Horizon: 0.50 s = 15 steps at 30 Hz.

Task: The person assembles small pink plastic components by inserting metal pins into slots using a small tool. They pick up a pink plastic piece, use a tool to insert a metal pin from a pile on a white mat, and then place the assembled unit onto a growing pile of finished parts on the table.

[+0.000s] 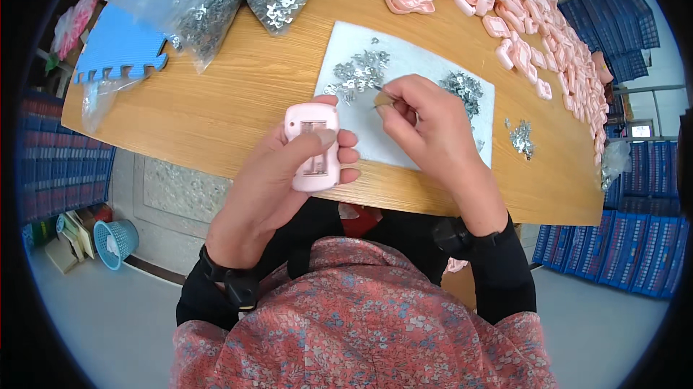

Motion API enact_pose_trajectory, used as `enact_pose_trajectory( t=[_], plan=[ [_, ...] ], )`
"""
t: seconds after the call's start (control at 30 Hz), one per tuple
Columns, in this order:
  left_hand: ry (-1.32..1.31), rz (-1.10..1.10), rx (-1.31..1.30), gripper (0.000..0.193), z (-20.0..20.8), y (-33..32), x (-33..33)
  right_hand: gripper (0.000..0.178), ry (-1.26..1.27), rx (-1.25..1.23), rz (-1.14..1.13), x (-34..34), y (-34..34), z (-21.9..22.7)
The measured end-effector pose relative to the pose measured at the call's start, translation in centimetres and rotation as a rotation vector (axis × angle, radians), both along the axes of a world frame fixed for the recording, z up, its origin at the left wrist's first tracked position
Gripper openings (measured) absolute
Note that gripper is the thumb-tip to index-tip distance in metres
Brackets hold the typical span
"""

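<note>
Here, the pink case (317, 167) lies in the left hand (268, 164) over the bench (242, 93)'s near edge, long axis running away from the body, recess facing up; the thumb presses that face, fingers curled beneath. The right hand (429, 116) pinches a thin piece (379, 89) (too small to tell) between thumb and forefinger, covering part of the white pad (361, 133) between two heaps of metal clips (357, 75). Smooth, rounded pink shells (516, 32) crowd the far right corner; crinkled clear bags (209, 6) and a blue foam mat (123, 42) sit far left.
</note>
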<state>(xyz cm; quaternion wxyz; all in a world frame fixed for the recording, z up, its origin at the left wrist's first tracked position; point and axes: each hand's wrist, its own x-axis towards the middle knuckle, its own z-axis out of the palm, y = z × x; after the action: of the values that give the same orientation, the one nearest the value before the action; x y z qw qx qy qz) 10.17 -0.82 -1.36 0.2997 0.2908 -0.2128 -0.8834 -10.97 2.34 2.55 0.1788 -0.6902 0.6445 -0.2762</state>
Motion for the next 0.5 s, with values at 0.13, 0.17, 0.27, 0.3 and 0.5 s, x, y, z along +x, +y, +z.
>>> enact_pose_trajectory(
  t=[0.13,0.17,0.27,0.3,0.5],
  plan=[
    [0.052,-0.058,0.04,0.049,0.9,-0.2,-1.4,0.014,0.0,-0.144,0.141,-0.1,1.6,0.3],
    [0.085,-0.073,0.04,0.05,0.5,-0.2,-1.7,0.013,0.044,-0.183,0.185,-0.1,1.9,0.6],
    [0.116,-0.067,-0.008,0.054,0.2,-0.1,-2.4,0.011,-0.006,-0.182,0.171,-0.2,2.6,0.6],
    [0.114,-0.058,-0.031,0.055,0.2,0.0,-2.6,0.01,-0.092,-0.125,0.12,0.0,3.0,0.8],
    [-0.051,-0.013,-0.258,0.057,0.2,1.0,-3.8,0.011,-0.498,0.202,-0.062,-0.4,4.2,0.7]
  ],
)
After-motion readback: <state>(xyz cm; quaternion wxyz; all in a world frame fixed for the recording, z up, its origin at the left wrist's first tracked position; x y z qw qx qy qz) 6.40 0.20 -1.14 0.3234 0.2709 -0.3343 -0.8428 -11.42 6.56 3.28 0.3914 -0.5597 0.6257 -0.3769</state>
